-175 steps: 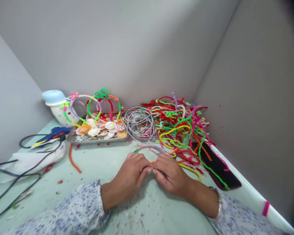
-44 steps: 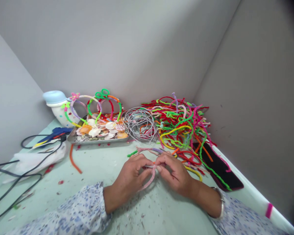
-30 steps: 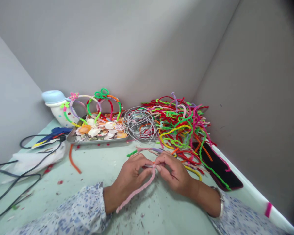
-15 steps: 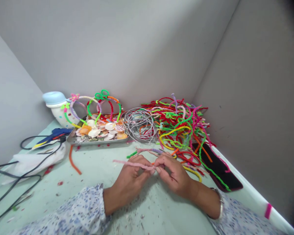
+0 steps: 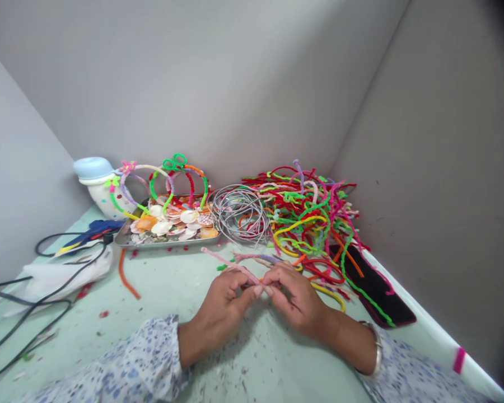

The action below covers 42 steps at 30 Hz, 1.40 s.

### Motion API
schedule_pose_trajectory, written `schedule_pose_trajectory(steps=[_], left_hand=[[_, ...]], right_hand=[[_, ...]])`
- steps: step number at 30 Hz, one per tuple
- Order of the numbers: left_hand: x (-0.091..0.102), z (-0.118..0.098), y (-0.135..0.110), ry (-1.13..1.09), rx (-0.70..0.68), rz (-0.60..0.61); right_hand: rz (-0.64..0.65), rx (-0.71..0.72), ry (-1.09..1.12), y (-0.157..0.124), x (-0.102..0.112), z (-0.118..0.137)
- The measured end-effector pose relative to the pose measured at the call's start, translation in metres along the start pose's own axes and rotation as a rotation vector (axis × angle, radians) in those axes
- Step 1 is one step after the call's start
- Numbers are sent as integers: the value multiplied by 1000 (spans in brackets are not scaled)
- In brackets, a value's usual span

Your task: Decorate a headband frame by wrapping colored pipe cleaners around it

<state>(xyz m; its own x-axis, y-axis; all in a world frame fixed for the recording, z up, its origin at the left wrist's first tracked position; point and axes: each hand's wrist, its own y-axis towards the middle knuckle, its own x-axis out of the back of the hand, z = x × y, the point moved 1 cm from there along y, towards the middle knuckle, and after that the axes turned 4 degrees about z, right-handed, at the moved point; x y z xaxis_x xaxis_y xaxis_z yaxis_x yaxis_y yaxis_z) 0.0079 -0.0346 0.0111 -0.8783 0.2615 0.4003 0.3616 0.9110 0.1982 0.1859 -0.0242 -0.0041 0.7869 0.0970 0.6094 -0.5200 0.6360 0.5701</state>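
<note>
Both of my hands meet over the middle of the table, fingertips close together. A pale pink pipe cleaner (image 5: 227, 261) slants up and left from between them. My left hand (image 5: 225, 305) pinches it near its lower end with thumb and forefinger. My right hand (image 5: 296, 296) is closed in a pinch on the same end, beside the left thumb. A bit of orange shows between the fingertips, mostly hidden. Just behind the hands lie a pink and purple pipe cleaner (image 5: 252, 257) and red-handled scissors (image 5: 327, 272).
A tray (image 5: 168, 244) of shells with pipe-cleaner-wrapped hoops stands behind on the left. Coiled grey wire (image 5: 240, 215) and a heap of coloured pipe cleaners (image 5: 306, 207) lie farther right, near a black case (image 5: 386, 296). Black cables (image 5: 29, 304) cross the left side.
The free end of the pink pipe cleaner has swung upward and slightly right. My left thumb has moved up onto its lower end. My right hand has barely shifted.
</note>
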Motion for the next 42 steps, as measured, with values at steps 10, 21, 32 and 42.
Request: schedule_pose_trajectory(steps=[10,21,32,42], left_hand=[[-1,-2,1,27,-35,62],[0,-5,-1,60,-6,-39],[-2,-1,1,-94,125,-16],[-1,-2,1,-67,56,8]], right_hand=[[15,-13,-8,-1,-1,-1],[1,-1,-11,0,-2,1],[16,12,-22,-1,-2,0],[25,2,-37,-1,-2,2]])
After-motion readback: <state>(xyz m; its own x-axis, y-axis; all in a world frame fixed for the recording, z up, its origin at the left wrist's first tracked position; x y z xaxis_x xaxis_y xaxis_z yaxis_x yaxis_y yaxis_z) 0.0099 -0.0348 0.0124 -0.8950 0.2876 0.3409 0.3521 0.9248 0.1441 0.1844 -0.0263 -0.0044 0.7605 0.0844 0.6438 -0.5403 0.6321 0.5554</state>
